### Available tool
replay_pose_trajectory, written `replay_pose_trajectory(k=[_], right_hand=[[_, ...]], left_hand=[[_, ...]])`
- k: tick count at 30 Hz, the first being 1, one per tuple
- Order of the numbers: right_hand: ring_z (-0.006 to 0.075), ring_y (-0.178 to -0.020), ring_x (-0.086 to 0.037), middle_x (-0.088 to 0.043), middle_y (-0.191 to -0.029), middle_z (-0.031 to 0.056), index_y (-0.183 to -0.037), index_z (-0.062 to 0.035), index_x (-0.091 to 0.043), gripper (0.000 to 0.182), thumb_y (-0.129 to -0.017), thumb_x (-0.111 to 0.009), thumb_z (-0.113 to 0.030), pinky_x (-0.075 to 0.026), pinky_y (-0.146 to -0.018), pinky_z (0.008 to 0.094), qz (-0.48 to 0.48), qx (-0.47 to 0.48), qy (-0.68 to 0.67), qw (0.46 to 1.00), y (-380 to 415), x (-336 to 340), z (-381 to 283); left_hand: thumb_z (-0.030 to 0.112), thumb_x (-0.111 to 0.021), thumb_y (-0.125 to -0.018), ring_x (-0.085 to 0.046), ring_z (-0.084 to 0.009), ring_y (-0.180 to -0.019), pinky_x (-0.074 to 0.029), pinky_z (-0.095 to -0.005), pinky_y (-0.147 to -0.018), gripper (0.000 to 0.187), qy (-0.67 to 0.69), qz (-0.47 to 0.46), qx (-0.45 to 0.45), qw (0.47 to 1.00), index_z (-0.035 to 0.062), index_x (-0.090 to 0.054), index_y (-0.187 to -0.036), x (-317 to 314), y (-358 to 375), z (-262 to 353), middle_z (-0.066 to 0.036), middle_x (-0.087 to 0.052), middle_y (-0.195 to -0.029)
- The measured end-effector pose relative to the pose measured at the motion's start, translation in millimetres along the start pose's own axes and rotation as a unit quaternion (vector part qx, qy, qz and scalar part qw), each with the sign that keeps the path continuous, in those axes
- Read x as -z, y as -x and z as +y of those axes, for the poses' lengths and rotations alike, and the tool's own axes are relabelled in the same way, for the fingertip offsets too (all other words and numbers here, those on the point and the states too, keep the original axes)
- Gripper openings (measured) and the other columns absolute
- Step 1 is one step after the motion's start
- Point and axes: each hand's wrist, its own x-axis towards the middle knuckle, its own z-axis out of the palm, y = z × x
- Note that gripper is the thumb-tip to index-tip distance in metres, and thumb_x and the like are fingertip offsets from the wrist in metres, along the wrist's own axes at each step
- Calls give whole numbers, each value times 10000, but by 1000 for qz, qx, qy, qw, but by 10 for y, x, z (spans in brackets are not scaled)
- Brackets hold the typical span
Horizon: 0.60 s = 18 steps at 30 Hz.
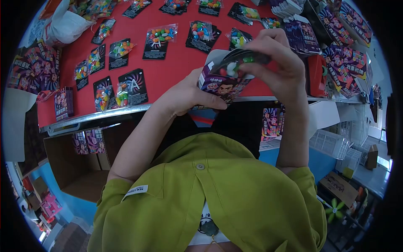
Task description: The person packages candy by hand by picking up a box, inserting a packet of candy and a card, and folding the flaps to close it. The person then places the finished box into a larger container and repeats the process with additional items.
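Note:
My left hand is wrapped round a purple printed box, its top open and tilted toward the right. At the mouth of this box, my right hand pinches a clear bag of colourful candies together with black cards. The bag and cards lie partly over the box opening; how far they reach inside is hidden. Just beyond the box, another candy bag rests on black cards on the red table.
Several candy bags on black cards are spread over the table. Flattened boxes are stacked at right, near a red tape dispenser. A white plastic bag lies at back left. An open cardboard box stands below the table edge.

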Motion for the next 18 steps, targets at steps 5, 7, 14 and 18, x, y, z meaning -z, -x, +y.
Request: replay_pose_trajectory(k=[5,7,14,18], right_hand=[[238,-1018,-501,-599,-869,34,-1005,-130,-656,196,-813,-674,-166,-302,-926,386,-57,89,119,987,-48,-218,-103],[241,-1017,-503,-606,-886,28,-984,-121,-652,169,-819,-660,-160,-297,-930,392,-18,63,109,992,13,-343,-123],[258,-1030,-504,-601,-1033,90,-983,-78,-636,155,-830,-613,-89,-338,-920,391,-103,61,121,985,225,-509,-42],[281,-1057,-506,-570,-1128,133,-1012,-24,-633,204,-811,-595,-18,-389,-913,386,-47,104,21,993,252,-518,-55]], left_hand=[[27,-802,-574,-603,-170,-962,-496,-325,-866,675,-52,-10,-55,997,38,-518,-1186,68,-31,31,-74,-624,-1043],[34,-814,-575,-601,-159,-957,-499,-308,-860,661,-116,-1,-45,992,33,-521,-1167,90,-19,70,-70,-621,-1046],[-99,-760,-617,-596,-132,-982,-511,-292,-857,617,-165,-8,-41,985,27,-538,-1179,262,-50,16,-55,-620,-1089],[-76,-738,-655,-599,-151,-1021,-501,-306,-895,641,-188,32,-105,976,40,-525,-1248,328,77,-29,-70,-615,-1139]])
